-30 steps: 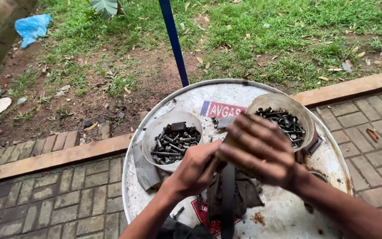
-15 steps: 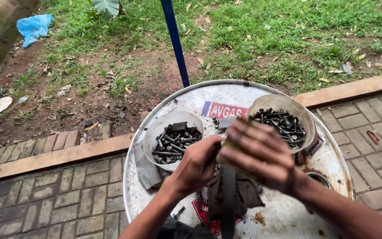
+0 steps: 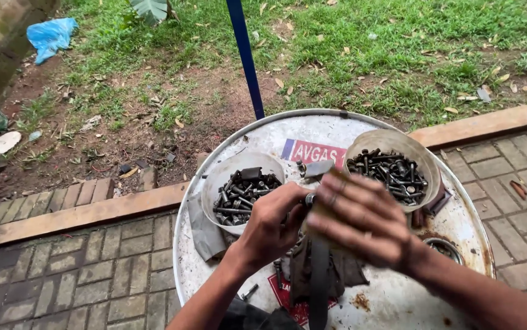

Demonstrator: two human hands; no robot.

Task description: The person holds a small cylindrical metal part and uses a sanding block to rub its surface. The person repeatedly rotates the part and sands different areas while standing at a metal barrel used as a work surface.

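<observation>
Brick paving (image 3: 62,275) fills the low left of what we see, bordered at ten o'clock by a long brick kerb (image 3: 80,214) with bare soil and grass beyond it, so that side lies open. Moving right, we meet the curved rim of a white drum top (image 3: 181,244), whose edge sweeps from seven o'clock up over twelve. Just inside that rim a grey rag (image 3: 205,235) hangs toward the edge, and above it stands a white bowl of dark bolts (image 3: 239,189), close to the rim at about nine o'clock on the drum. A blue pole (image 3: 245,58) rises from the ground at twelve, just past the drum's far edge. Our left hand (image 3: 272,223) sits at the centre, fingers curled tight round a small dark bolt (image 3: 308,198), of which only the end peeps out between the hands. Our right hand (image 3: 361,223) presses against it, fingers laid flat and nearly straight over a tan piece (image 3: 321,211); we cannot tell how firmly it clasps that. Below the hands a dark strap (image 3: 318,287) runs down to six o'clock. At two o'clock stands a second bowl of bolts (image 3: 392,171), nearly touching the right fingers. Bare rusty drum surface remains at four o'clock, near a small round cap (image 3: 444,247).
</observation>
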